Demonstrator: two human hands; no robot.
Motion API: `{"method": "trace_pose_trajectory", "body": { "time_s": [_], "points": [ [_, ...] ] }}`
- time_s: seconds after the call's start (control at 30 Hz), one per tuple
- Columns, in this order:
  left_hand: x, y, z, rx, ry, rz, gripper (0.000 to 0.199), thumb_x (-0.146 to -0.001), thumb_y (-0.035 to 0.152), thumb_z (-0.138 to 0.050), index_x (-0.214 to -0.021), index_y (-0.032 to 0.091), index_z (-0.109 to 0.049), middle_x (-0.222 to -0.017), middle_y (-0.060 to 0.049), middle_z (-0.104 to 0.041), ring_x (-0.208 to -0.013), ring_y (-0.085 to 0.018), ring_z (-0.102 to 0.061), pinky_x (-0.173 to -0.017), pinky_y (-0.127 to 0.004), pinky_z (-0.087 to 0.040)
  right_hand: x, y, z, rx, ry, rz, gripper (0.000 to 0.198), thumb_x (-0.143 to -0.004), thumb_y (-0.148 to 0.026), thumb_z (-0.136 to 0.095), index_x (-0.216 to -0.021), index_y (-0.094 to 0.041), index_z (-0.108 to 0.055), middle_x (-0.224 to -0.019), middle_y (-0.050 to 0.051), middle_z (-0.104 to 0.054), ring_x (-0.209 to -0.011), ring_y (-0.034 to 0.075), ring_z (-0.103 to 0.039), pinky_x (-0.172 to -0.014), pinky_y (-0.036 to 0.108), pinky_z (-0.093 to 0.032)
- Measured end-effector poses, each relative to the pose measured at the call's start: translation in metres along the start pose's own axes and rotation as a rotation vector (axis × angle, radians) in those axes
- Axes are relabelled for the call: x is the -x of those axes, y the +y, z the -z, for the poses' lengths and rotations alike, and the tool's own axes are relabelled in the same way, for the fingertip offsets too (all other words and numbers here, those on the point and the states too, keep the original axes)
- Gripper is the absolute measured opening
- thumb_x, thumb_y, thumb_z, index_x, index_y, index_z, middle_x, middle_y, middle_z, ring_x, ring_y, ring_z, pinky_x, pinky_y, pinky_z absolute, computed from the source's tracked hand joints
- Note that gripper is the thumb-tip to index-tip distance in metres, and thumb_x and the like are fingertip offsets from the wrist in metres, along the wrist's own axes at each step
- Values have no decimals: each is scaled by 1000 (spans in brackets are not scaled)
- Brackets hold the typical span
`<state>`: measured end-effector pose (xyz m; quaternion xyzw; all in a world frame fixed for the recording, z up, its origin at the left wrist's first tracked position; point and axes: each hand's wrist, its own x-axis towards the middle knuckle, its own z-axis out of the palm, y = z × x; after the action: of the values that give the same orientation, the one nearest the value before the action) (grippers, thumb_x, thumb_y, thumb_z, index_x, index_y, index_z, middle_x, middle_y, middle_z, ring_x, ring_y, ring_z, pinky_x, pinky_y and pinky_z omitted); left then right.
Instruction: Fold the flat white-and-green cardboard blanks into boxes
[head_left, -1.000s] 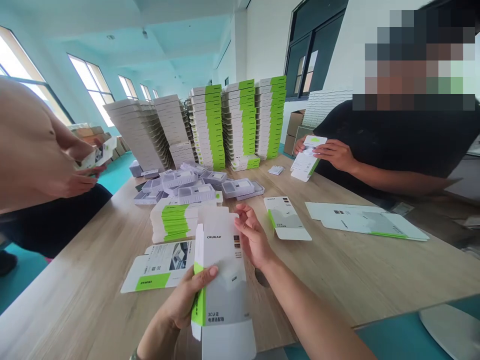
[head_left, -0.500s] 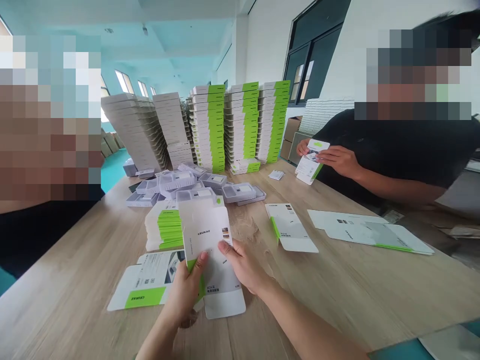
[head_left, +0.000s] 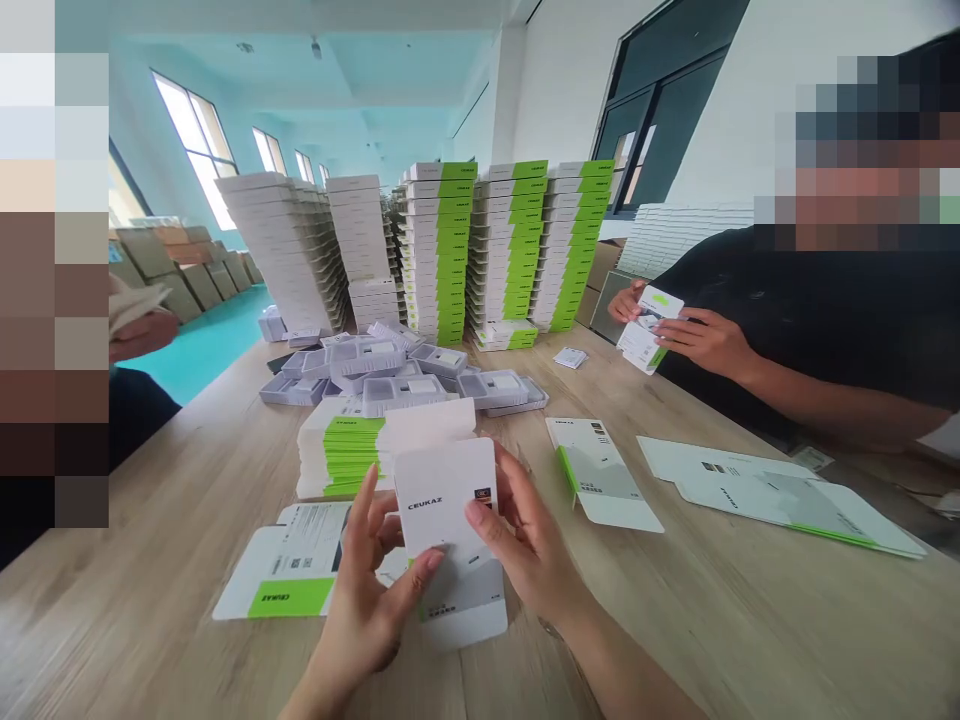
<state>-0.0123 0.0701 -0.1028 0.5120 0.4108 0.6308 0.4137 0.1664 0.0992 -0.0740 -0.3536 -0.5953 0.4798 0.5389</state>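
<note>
A white, grey and green cardboard carton point(head_left: 442, 520) is in front of me, with its printed front up and a flap at its near end. My right hand point(head_left: 525, 530) grips its right edge, thumb on the front and fingers behind. My left hand point(head_left: 379, 570) is at its left side, with the thumb on the front and the other fingers spread near the edge. Behind it is a stack of flat green-and-white cartons point(head_left: 352, 455). Under my left wrist area, another flat carton point(head_left: 277, 575) lies on the table.
Pale plastic trays point(head_left: 405, 392) lie heaped beyond the stack. Tall piles of finished-looking boxes point(head_left: 442, 260) stand at the back. To the right are a part-folded carton point(head_left: 600, 470) and flat cartons point(head_left: 780, 490). A co-worker's hands point(head_left: 697, 340) hold another carton.
My left fingers have loosened and spread from the carton's left side. The carton has shifted slightly right and turned, and its left green side is mostly out of sight. The view has swung left.
</note>
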Motion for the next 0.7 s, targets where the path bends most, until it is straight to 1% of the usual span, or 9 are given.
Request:
{"method": "trace_pose_trajectory", "body": {
  "time_s": [0.07,0.1,0.17,0.23,0.33,0.4,0.53,0.6,0.7],
  "points": [
    [1,-3,2,-16,0,-21,88,-83,34,-82,-157,37,-34,-137,-10,-67,-113,-27,-71,-95,-40,-56,1,1,2,46,-12,44,54,-96,-49,-64,-145,-33,-47,-134,10,-68,-109,26,-71,-84,39,-59],
    [2,-4,3,-24,3,-19,85,-82,33,-83,-155,35,-38,-136,-11,-68,-113,-28,-71,-95,-41,-56,1,1,3,64,-12,70,50,-96,-48,-64,-142,-32,-50,-132,10,-70,-107,26,-71,-82,38,-59],
    [2,-4,4,-41,0,-14,78,-82,32,-83,-150,32,-44,-134,-12,-69,-114,-29,-71,-94,-41,-57,1,2,3,90,3,137,46,-96,-44,-66,-138,-32,-50,-127,9,-72,-99,23,-73,-80,36,-60],
    [2,-3,6,-52,-19,-33,72,-83,31,-82,-146,32,-47,-133,-12,-69,-111,-29,-73,-92,-40,-58,2,3,3,109,20,195,46,-96,-40,-68,-136,-32,-48,-123,7,-74,-94,21,-74,-80,36,-60],
    [2,0,7,-56,-47,-64,70,-82,29,-82,-141,35,-43,-132,-10,-67,-96,-23,-76,-81,-35,-60,2,7,1,119,39,232,48,-93,-39,-71,-134,-32,-47,-116,7,-75,-88,21,-75,-76,35,-62],
    [2,1,7,-42,-46,-58,70,-81,30,-84,-135,36,-40,-125,-6,-67,-88,-21,-77,-75,-33,-61,1,11,-1,106,74,232,49,-91,-40,-74,-131,-31,-47,-112,8,-76,-83,21,-76,-70,34,-62],
    [4,0,4,23,-19,-12,64,-79,32,-87,-118,34,-37,-116,-3,-70,-95,-22,-79,-81,-35,-62,0,18,-4,85,221,224,46,-84,-45,-81,-118,-30,-53,-96,5,-77,-68,20,-74,-56,30,-59],
    [4,-2,1,43,7,31,64,-76,34,-88,-114,33,-37,-116,-4,-71,-97,-24,-79,-83,-37,-62,-1,18,-5,89,262,229,38,-83,-47,-81,-104,-29,-56,-100,7,-77,-68,20,-74,-56,31,-59],
    [4,-3,-1,57,41,71,62,-76,39,-88,-113,31,-39,-119,-6,-72,-99,-26,-79,-83,-40,-63,-3,15,-6,103,256,244,31,-86,-50,-77,-89,-27,-56,-105,8,-78,-70,20,-73,-57,32,-59]
  ]
}}
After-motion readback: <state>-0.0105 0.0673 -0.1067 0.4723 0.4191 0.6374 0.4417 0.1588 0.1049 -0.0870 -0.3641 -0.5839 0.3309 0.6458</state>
